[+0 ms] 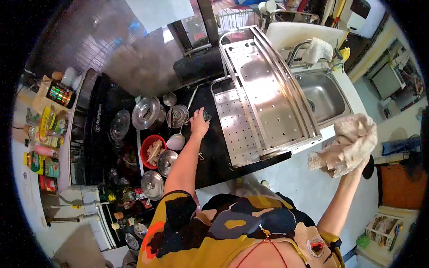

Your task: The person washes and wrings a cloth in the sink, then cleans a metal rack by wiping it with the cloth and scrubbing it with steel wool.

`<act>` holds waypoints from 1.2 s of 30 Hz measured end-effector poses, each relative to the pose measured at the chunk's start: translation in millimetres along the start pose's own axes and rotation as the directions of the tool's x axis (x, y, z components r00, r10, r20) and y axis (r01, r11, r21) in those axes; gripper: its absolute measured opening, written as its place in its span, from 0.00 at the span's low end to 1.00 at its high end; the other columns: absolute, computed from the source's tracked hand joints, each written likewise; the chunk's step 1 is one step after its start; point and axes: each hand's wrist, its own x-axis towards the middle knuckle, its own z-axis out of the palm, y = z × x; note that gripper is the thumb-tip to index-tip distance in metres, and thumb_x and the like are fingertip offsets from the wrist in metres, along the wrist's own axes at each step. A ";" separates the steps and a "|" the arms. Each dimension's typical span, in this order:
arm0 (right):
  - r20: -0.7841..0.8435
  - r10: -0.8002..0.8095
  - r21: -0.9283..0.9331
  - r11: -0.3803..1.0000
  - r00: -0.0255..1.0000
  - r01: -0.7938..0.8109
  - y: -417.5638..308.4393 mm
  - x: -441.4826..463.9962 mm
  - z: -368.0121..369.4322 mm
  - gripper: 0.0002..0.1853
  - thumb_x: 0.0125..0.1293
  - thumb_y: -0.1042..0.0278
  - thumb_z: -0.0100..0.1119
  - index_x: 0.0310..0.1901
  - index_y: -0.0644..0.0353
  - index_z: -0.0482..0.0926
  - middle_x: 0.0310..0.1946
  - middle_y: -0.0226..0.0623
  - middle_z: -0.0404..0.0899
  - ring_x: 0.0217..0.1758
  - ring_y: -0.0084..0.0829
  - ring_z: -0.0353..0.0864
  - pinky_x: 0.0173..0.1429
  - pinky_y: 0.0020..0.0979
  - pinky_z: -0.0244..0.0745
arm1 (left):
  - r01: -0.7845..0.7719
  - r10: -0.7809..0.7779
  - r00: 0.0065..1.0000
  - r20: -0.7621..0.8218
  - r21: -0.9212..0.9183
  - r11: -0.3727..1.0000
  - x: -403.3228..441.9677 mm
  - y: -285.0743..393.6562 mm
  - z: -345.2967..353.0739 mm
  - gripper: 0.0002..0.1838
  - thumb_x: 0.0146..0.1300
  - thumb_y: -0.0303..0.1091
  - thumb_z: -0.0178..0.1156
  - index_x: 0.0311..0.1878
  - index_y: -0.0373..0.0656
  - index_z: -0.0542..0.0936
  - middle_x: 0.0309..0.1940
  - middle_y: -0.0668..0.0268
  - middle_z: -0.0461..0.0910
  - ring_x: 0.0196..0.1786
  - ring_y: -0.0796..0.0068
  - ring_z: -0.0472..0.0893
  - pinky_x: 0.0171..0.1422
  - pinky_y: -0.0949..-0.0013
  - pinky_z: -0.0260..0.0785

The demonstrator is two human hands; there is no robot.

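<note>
My left hand (198, 123) is over the black countertop, its fingers closed around a small dark, rough-looking scouring pad (207, 116). Just left of it lie a ladle (176, 141) and a round metal strainer (178, 115). Out to the right, my right hand (361, 166) grips a bunched beige towel (353, 143); the cloth covers most of the fingers. Between my hands stands a stainless steel dish rack (272, 94), with a perforated tray (237, 123) beneath it.
At the left are a red bowl of food (149, 163), lidded pots (153, 184) and a black stove (96, 129). Beyond the rack is a steel sink (324, 100) with a cloth (318, 50) hung over the faucet. Small hooks (201, 156) lie on the counter.
</note>
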 end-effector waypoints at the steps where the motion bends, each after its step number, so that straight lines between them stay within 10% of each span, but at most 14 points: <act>1: 0.138 -0.029 0.068 0.997 0.990 0.019 22.7 31.1 -34.8 0.25 0.69 0.52 0.39 0.57 0.65 0.67 0.50 0.44 0.73 0.47 0.39 0.77 0.51 0.38 0.77 | -0.032 0.029 0.999 0.047 0.064 0.997 -1.0 0.7 -1.4 0.34 0.51 0.32 0.64 0.64 0.56 0.66 0.67 0.62 0.59 0.63 0.46 0.63 0.66 0.55 0.61; 10: 0.233 -0.376 -0.398 0.805 0.897 0.440 147.0 99.7 -82.7 0.14 0.63 0.75 0.45 0.49 0.66 0.75 0.40 0.35 0.78 0.41 0.25 0.75 0.47 0.27 0.72 | -0.126 0.119 0.989 0.091 0.073 0.989 -7.8 -19.5 20.1 0.18 0.46 0.26 0.66 0.42 0.51 0.74 0.48 0.56 0.72 0.47 0.47 0.75 0.52 0.55 0.69; 13: 0.412 -0.367 -0.588 0.592 0.834 0.551 173.2 103.8 -62.4 0.14 0.60 0.75 0.50 0.48 0.62 0.76 0.41 0.36 0.80 0.46 0.27 0.76 0.53 0.28 0.69 | -0.110 0.074 0.990 -0.123 -0.319 0.941 -6.4 -12.0 9.5 0.24 0.45 0.27 0.67 0.48 0.44 0.71 0.44 0.53 0.76 0.48 0.49 0.76 0.53 0.56 0.67; 16: 0.533 -0.288 -0.335 0.792 0.796 0.511 216.9 109.5 -49.0 0.16 0.60 0.75 0.54 0.51 0.61 0.76 0.45 0.38 0.79 0.50 0.32 0.76 0.57 0.31 0.67 | -0.151 0.024 0.979 -0.203 -0.637 0.756 -10.5 9.3 -19.6 0.21 0.50 0.27 0.64 0.48 0.41 0.68 0.41 0.58 0.75 0.42 0.62 0.76 0.50 0.65 0.67; 18: 0.774 -0.209 -0.466 0.450 0.597 0.762 253.3 133.4 -64.4 0.21 0.58 0.75 0.55 0.56 0.61 0.73 0.47 0.42 0.78 0.52 0.35 0.75 0.57 0.32 0.68 | -0.180 0.000 0.970 -0.242 -0.725 0.665 -31.6 44.4 -63.3 0.19 0.54 0.27 0.62 0.48 0.40 0.69 0.40 0.64 0.73 0.37 0.76 0.75 0.37 0.75 0.69; 20: 0.825 0.225 -0.562 0.227 0.519 0.795 343.4 210.6 -97.7 0.35 0.52 0.56 0.64 0.62 0.58 0.66 0.55 0.48 0.72 0.59 0.43 0.71 0.61 0.39 0.67 | -0.241 0.018 0.954 -0.300 -0.729 0.640 -47.0 66.1 -93.9 0.18 0.54 0.27 0.62 0.48 0.40 0.69 0.40 0.64 0.74 0.35 0.79 0.75 0.33 0.77 0.69; 22: 0.631 0.470 -0.668 -0.077 0.618 0.740 358.7 192.2 -94.7 0.34 0.49 0.53 0.65 0.59 0.54 0.70 0.56 0.49 0.70 0.59 0.46 0.70 0.63 0.42 0.66 | -0.243 -0.018 0.947 -0.320 -0.756 0.608 -62.4 78.8 -110.7 0.17 0.54 0.27 0.63 0.47 0.39 0.71 0.43 0.65 0.72 0.37 0.78 0.75 0.34 0.76 0.71; 27: 0.846 0.411 -0.460 0.238 0.341 0.855 300.1 184.3 -65.1 0.28 0.46 0.63 0.66 0.54 0.55 0.76 0.55 0.47 0.73 0.57 0.45 0.72 0.61 0.36 0.68 | -0.435 -0.062 0.840 -0.540 -0.736 0.518 -112.2 137.9 -141.1 0.15 0.61 0.25 0.59 0.50 0.36 0.71 0.49 0.65 0.65 0.41 0.75 0.77 0.39 0.72 0.77; 31: 0.791 -0.144 -0.424 0.571 0.595 0.703 196.3 177.6 -6.8 0.14 0.58 0.74 0.57 0.47 0.63 0.79 0.41 0.43 0.82 0.45 0.31 0.80 0.51 0.31 0.73 | -0.384 -0.096 0.871 -0.482 -0.789 0.480 -150.5 191.2 -167.4 0.15 0.60 0.22 0.59 0.50 0.34 0.70 0.51 0.65 0.66 0.46 0.75 0.76 0.44 0.72 0.77; 34: 0.864 -0.296 -0.060 0.743 0.407 0.666 91.3 126.0 38.0 0.10 0.64 0.74 0.53 0.45 0.65 0.79 0.38 0.31 0.79 0.41 0.22 0.76 0.45 0.22 0.70 | -0.524 0.004 0.813 -0.582 -0.730 0.439 -170.1 234.9 -162.8 0.17 0.56 0.18 0.60 0.49 0.35 0.71 0.51 0.64 0.66 0.46 0.75 0.76 0.45 0.73 0.77; 36: 0.912 -0.361 0.145 0.727 0.195 0.671 44.7 87.0 48.8 0.09 0.62 0.73 0.55 0.42 0.63 0.80 0.37 0.37 0.79 0.39 0.26 0.77 0.44 0.24 0.71 | -0.593 0.207 0.663 -0.719 -0.337 0.732 -184.3 267.8 -159.4 0.20 0.46 0.16 0.66 0.43 0.40 0.75 0.50 0.63 0.66 0.45 0.75 0.74 0.44 0.77 0.72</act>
